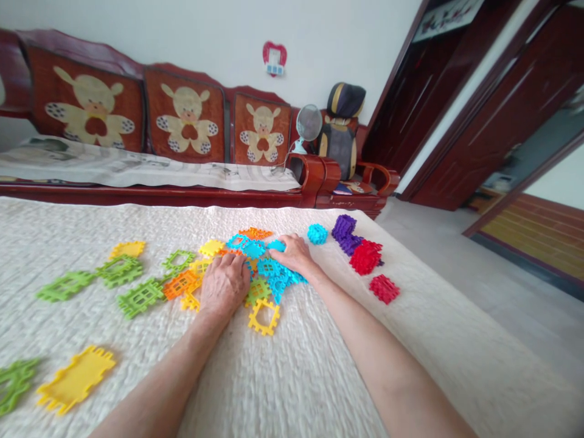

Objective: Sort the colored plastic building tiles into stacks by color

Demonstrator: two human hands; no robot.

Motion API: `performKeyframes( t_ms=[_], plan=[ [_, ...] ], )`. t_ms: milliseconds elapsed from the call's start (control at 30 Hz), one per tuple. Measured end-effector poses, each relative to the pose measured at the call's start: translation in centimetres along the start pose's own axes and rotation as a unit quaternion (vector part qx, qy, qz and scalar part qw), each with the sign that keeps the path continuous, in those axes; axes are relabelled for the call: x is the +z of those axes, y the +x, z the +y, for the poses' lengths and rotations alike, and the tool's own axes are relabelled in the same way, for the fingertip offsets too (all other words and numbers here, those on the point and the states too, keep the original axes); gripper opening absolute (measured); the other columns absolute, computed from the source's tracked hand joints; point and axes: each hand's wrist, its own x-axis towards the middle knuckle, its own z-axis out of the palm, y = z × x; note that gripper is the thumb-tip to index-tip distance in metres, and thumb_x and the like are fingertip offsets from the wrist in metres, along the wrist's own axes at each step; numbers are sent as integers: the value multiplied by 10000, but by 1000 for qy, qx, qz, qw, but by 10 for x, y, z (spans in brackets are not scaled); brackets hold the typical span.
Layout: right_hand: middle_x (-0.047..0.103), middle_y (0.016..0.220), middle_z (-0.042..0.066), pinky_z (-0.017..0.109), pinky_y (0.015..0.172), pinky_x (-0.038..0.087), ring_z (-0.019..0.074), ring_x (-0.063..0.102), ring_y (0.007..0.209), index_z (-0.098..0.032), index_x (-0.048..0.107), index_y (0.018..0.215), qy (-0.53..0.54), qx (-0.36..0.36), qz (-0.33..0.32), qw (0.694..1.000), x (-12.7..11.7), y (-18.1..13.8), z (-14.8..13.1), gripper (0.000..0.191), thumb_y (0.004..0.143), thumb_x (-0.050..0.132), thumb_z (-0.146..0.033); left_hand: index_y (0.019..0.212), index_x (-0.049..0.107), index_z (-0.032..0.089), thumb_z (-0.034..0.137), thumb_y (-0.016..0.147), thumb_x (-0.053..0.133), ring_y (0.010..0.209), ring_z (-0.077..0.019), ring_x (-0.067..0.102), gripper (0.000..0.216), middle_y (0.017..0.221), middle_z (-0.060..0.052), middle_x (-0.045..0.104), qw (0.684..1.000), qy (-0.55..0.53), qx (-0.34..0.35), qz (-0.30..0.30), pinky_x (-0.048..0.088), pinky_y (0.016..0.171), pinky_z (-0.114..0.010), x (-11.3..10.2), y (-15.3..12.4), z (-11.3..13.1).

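Frame centre: left hand (224, 283) palm-down over tile pile (182, 285), right hand (295, 252) on blue tiles (279, 277); fingertips hidden, grasp undeterminable for both.

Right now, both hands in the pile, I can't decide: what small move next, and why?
Probably close the right hand on the blue tile under its fingers and lift: it rests on blue tiles, the left hand lies flat on mixed tiles.

— Any writing you can read?
— None that I can make out. The framed panel (449, 15) up right of the sofa (150, 196) has dark marks, too blurred. The plastic tiles (139, 297) in front of the sofa, where I work, show no lettering.
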Motion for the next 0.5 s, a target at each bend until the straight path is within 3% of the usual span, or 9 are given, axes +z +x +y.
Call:
performKeyframes(
  t_ms=[167, 400, 500],
  plan=[
    [677, 1179, 86, 327, 1000, 469, 238, 627, 1124, -218, 689, 1183, 45, -31, -17, 998, 0, 5, 11, 402, 805, 692, -353, 1008, 692, 202, 249, 960, 395, 1007, -271, 612, 304, 1011, -106, 700, 1000, -4, -5, 1, 463, 940, -398, 0, 0, 1],
    [630, 1199, 105, 323, 1015, 461, 215, 618, 1110, -153, 630, 1253, 67, -72, 35, 995, 2, 8, 25, 529, 740, 722, -247, 998, 695, 184, 249, 960, 412, 1003, -274, 608, 292, 998, -111, 702, 1000, -6, -5, 1, 463, 949, -407, 0, 0, 1],
    [663, 1151, 90, 334, 999, 470, 219, 627, 1088, -170, 652, 1199, 65, -98, 18, 993, -1, 8, 26, 455, 753, 714, -235, 1006, 693, 181, 244, 955, 418, 987, -277, 609, 287, 1005, -111, 705, 1000, -4, -2, 2, 467, 939, -409, -1, 0, 1]
  ],
)
